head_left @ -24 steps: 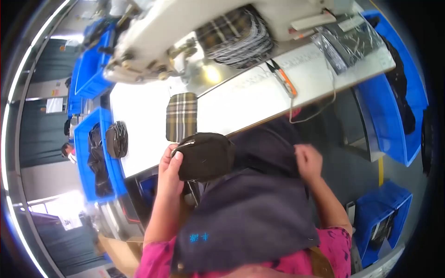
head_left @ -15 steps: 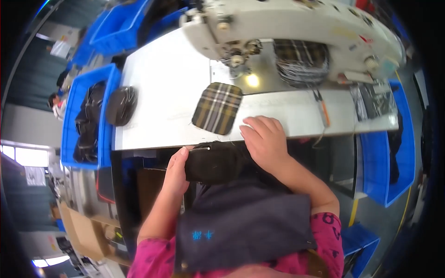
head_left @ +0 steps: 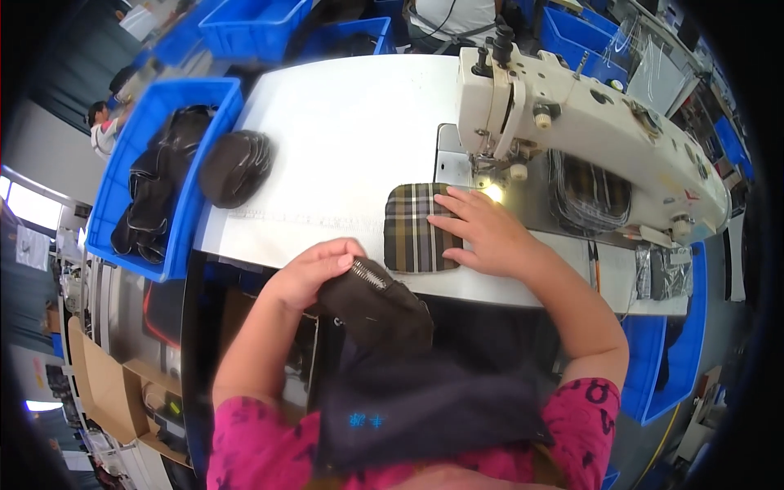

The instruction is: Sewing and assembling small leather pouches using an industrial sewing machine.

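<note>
White counter point(head_left: 343, 98) carries plaid cloth point(head_left: 411, 243) at one o'clock from a dark pouch point(head_left: 382, 317); left hand point(head_left: 313, 276) grips the pouch, right hand point(head_left: 492, 237), apart, lies spread over the cloth.

Left hand point(head_left: 318, 273), right hand point(head_left: 490, 233): two are working.
Pouch point(head_left: 380, 310): one is showing, lower centre.
Loose plaid panel point(head_left: 408, 233): one is lying, centre.
Dark stack point(head_left: 233, 169): one is sitting, upper left.
Plaid stack point(head_left: 592, 192): one is sitting, right.
Sewing machine point(head_left: 600, 122): one is standing, upper right.
Blue bins point(head_left: 186, 204): I'm counting at least five.
Co-workers point(head_left: 104, 137): two are showing, upper frame.
</note>
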Demonstrator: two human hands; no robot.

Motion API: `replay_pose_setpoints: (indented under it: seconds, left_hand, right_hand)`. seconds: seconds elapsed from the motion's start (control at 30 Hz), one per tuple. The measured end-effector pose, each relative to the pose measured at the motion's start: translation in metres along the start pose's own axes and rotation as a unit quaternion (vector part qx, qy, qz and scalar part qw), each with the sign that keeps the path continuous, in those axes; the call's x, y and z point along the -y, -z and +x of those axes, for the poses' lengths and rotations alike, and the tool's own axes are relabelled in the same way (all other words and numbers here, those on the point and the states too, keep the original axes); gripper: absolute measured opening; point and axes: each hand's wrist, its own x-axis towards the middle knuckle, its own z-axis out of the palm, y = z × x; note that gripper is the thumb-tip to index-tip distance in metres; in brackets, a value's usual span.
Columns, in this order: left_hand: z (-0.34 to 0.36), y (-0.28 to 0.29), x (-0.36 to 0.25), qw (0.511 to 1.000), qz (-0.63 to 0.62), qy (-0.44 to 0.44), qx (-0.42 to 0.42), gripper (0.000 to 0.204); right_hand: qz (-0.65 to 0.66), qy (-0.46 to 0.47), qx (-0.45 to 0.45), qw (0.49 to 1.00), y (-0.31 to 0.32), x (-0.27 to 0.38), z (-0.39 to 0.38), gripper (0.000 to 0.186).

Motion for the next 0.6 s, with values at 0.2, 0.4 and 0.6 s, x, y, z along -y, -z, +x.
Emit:
replay_pose_setpoints:
  seconds: [0.2, 0.4, 0.6]
  left_hand:
    - [0.128, -0.006, -0.072, 0.936, 0.292, 0.060, 0.188, 0.019]
    - [0.193, 0.007, -0.059, 0.905, 0.395, 0.057, 0.148, 0.015]
    - [0.195, 0.012, -0.055, 0.915, 0.358, 0.034, 0.183, 0.015]
  right_hand:
    - [0.003, 0.037, -0.046, 0.998, -0.004, -0.015, -0.003, 0.061]
    - [0.001, 0.052, -0.069, 0.996, -0.019, -0.016, 0.002, 0.039]
    - [-0.036, 0.073, -0.119, 0.990, -0.009, -0.022, 0.010, 0.032]
